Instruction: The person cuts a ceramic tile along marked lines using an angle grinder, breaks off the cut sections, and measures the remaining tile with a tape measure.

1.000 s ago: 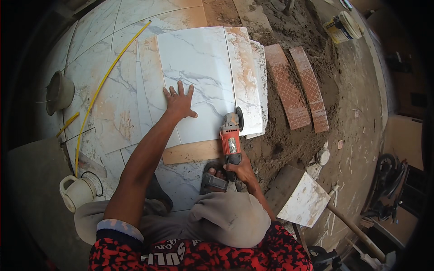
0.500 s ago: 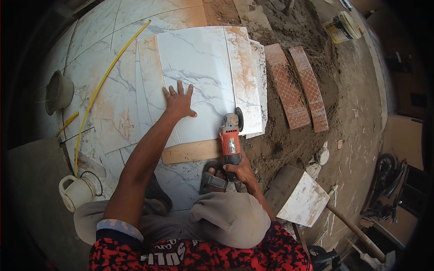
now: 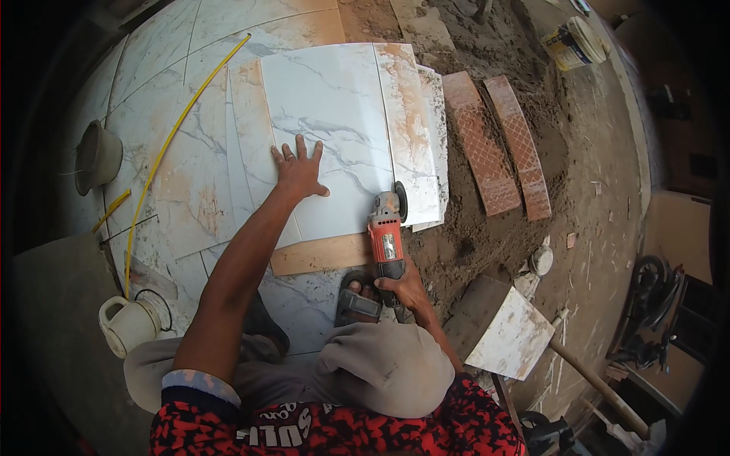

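Note:
Fingers spread, my left hand [image 3: 300,171] lies flat on a white tile [image 3: 327,99] with grey veining. My right hand [image 3: 404,285] is wrapped round the rear body of a red and black angle grinder [image 3: 388,237]. The grinder's dark disc [image 3: 402,201] stands on edge at the tile's right side, by the long dark line that runs up the tile. Whether the disc touches the tile I cannot tell. More tiles, stained with orange dust, lie beneath and beside this one, and a tan strip [image 3: 323,255] shows at its near edge.
Two reddish patterned strips [image 3: 481,144] lie on loose soil [image 3: 464,247] to the right. A yellow tape measure [image 3: 179,125] stretches across the left tiles. Around me are a grey bucket [image 3: 99,156], a cream jug [image 3: 131,325], a paint bucket [image 3: 574,45] and a wooden handle [image 3: 597,384].
The whole view has shifted very slightly. My left hand stays flat on the tile, and the grinder in my right hand keeps its place at the tile's right side.

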`<action>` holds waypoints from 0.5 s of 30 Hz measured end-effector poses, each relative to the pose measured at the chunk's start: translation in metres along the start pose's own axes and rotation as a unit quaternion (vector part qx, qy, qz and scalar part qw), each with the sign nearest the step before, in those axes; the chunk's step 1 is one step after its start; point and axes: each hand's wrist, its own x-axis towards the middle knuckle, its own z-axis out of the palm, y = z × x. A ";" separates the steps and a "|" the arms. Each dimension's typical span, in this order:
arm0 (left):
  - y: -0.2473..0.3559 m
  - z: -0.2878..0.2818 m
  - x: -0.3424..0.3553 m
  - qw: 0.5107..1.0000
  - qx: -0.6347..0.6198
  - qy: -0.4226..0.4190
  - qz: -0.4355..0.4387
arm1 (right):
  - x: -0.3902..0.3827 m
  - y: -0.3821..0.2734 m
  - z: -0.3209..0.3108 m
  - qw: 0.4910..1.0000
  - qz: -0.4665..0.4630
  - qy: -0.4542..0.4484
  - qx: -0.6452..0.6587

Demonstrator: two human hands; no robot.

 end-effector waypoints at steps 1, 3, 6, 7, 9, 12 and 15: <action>0.000 0.000 0.000 1.000 0.003 -0.002 -0.001 | -0.003 0.001 0.000 1.000 -0.003 -0.003 0.007; -0.001 0.000 0.001 1.000 0.003 0.005 0.000 | -0.004 0.003 -0.001 1.000 -0.005 -0.006 0.014; -0.001 0.001 0.001 1.000 0.004 0.012 0.000 | -0.006 0.001 0.000 1.000 -0.009 -0.007 0.007; 0.000 0.001 0.001 1.000 0.006 0.013 0.001 | -0.005 0.001 0.000 1.000 -0.002 -0.003 0.002; 0.001 0.001 0.001 1.000 0.005 0.012 0.002 | -0.004 0.000 -0.001 1.000 0.004 0.002 -0.003; 0.000 0.001 -0.001 1.000 0.004 0.006 0.000 | -0.005 -0.001 0.000 1.000 0.007 -0.005 0.004; 0.001 -0.001 0.001 1.000 0.004 0.006 -0.001 | -0.003 0.005 -0.001 1.000 -0.007 -0.009 0.006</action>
